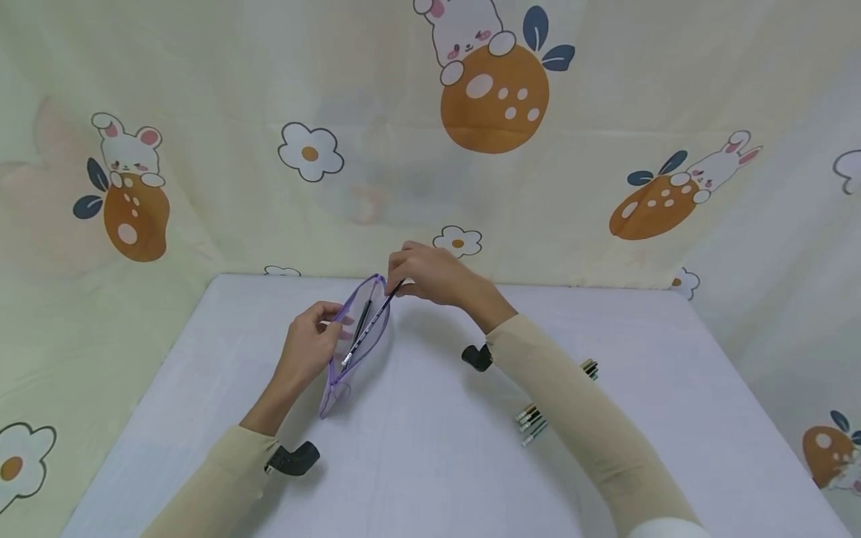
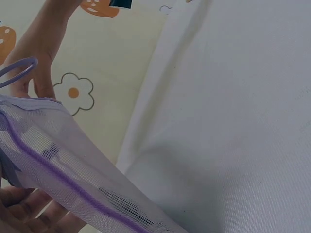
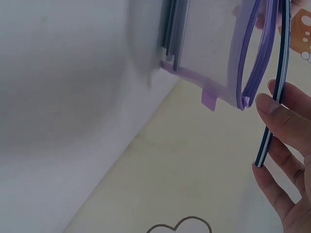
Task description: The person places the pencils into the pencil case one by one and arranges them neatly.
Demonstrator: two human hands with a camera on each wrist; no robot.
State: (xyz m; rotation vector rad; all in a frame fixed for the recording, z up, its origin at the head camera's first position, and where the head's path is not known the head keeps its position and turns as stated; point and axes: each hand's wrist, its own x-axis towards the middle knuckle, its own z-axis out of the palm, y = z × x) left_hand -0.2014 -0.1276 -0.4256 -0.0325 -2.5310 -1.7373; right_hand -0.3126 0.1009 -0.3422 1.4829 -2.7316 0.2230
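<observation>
A purple mesh pencil pouch [image 1: 334, 394] with its zip mouth spread apart is held upright over the table by my left hand [image 1: 312, 340], thumb and fingers on its side. My right hand [image 1: 430, 275] pinches a dark, white-striped pencil [image 3: 282, 53] near one end. In the head view this pencil slants down across the pouch's mouth. Other dark pencils [image 3: 174, 39] show through the pouch wall in the right wrist view. The left wrist view has the left hand's fingers [image 2: 36, 208] under the mesh, with part of that hand out of frame.
Several more pencils [image 1: 531, 423] lie on the white-covered table [image 1: 417, 471] at the right, partly hidden under the right forearm. Behind the table's back edge hangs a curtain [image 1: 377, 90] printed with rabbits and flowers. Black wrist-worn devices [image 1: 296, 459] stick out from both sleeves.
</observation>
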